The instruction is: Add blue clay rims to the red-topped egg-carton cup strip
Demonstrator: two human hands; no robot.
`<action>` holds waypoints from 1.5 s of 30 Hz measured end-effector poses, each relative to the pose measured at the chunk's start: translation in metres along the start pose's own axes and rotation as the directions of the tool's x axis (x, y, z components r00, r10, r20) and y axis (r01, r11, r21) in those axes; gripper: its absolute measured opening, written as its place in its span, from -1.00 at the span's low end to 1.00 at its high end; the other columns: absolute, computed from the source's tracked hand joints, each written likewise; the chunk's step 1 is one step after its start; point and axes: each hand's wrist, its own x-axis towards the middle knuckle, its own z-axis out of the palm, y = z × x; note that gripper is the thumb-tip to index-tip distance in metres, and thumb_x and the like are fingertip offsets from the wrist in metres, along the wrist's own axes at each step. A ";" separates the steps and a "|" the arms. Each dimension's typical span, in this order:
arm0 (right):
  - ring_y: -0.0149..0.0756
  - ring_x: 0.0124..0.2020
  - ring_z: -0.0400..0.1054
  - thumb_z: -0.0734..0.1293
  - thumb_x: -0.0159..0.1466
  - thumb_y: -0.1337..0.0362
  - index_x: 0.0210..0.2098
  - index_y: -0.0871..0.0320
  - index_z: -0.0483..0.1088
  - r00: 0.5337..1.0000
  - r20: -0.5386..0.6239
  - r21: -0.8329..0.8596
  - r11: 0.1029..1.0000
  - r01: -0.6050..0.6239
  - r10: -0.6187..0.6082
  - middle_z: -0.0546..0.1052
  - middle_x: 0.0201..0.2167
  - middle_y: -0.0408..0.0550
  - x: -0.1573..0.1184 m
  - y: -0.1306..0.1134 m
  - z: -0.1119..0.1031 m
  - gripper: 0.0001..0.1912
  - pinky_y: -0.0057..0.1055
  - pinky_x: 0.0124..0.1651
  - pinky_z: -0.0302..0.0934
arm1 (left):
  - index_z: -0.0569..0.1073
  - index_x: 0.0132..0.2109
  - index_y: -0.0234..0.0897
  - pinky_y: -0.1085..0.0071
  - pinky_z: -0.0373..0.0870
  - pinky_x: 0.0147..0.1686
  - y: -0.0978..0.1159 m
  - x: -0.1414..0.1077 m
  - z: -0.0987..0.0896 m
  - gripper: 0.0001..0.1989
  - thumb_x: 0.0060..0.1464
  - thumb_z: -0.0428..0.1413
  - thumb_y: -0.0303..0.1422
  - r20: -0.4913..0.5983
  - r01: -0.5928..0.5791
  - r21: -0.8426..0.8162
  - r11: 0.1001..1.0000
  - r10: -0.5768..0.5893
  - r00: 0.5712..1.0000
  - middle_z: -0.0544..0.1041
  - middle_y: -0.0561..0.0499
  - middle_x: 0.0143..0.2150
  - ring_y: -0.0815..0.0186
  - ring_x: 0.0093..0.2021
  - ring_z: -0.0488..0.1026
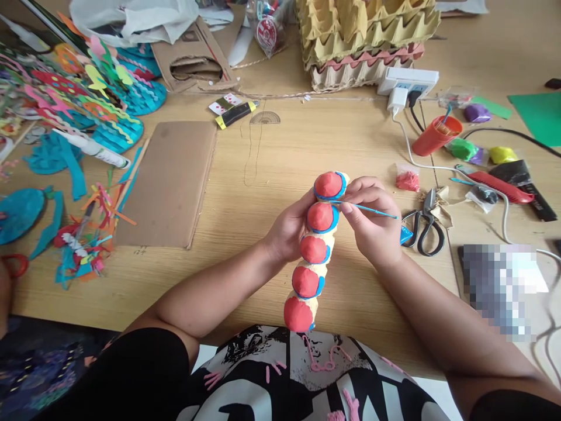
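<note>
My left hand (290,228) is closed around the upper part of an egg-carton strip (321,271), which slants over the table's front edge toward my chest. Several red clay domes (312,249) run along the strip in a row, each with a blue clay edging (335,217) on its right side. Between finger and thumb, my right hand (376,225) pinches a thin blue stick (372,209). The stick's left end meets the strip at the gap between the two topmost domes. The fingers of my left hand are partly hidden behind the strip.
Scissors (426,222) and a bag of red clay (407,177) lie to the right. Behind them are an orange cup (437,134) and a power strip (408,82). Stacked egg trays (368,41) stand at the back; a cardboard sheet (169,184) and colourful paper crafts (87,105) lie left.
</note>
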 end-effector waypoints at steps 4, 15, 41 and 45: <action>-0.25 -0.10 0.48 0.50 0.30 0.28 -0.26 0.00 0.54 0.999 -0.018 -0.051 0.998 0.030 -0.031 0.54 -0.19 -0.11 0.000 -0.005 0.003 -0.93 -0.15 0.03 0.39 | 0.52 -0.28 -0.19 0.41 0.24 -0.63 -0.001 -0.001 0.002 -0.58 0.11 0.24 0.09 -0.028 -0.012 0.002 1.000 0.012 1.000 0.33 0.06 -0.65 0.31 -0.66 0.30; -0.23 -0.15 0.58 0.49 0.31 0.27 -0.28 0.02 0.50 0.989 -0.135 -0.040 0.997 0.059 -0.064 0.66 -0.19 -0.10 -0.009 -0.009 0.013 -0.91 -0.14 -0.07 0.49 | 0.48 -0.30 -0.20 0.45 0.21 -0.66 -0.002 -0.009 0.011 -0.63 0.15 0.25 0.02 -0.068 0.019 -0.005 1.000 -0.019 0.997 0.31 0.09 -0.63 0.38 -0.67 0.24; -0.28 -0.19 0.55 0.57 0.22 0.24 -0.26 0.02 0.54 0.999 0.044 0.016 1.000 -0.002 0.002 0.65 -0.25 -0.12 0.003 -0.012 -0.002 -0.84 -0.24 -0.08 0.49 | 0.45 -0.35 -0.17 0.43 0.16 -0.66 -0.005 -0.002 0.000 -0.63 0.13 0.26 0.02 0.015 0.026 0.020 0.999 -0.026 1.000 0.29 0.08 -0.67 0.34 -0.69 0.23; -0.33 -0.22 0.54 0.54 0.25 0.29 -0.28 0.05 0.52 1.000 0.021 0.069 0.997 -0.023 0.022 0.64 -0.21 -0.12 0.000 -0.011 0.002 -0.87 -0.30 -0.16 0.48 | 0.45 -0.34 -0.18 0.43 0.20 -0.65 -0.004 -0.002 -0.001 -0.63 0.13 0.26 0.01 -0.002 0.014 0.016 1.000 -0.014 1.000 0.30 0.08 -0.65 0.34 -0.67 0.25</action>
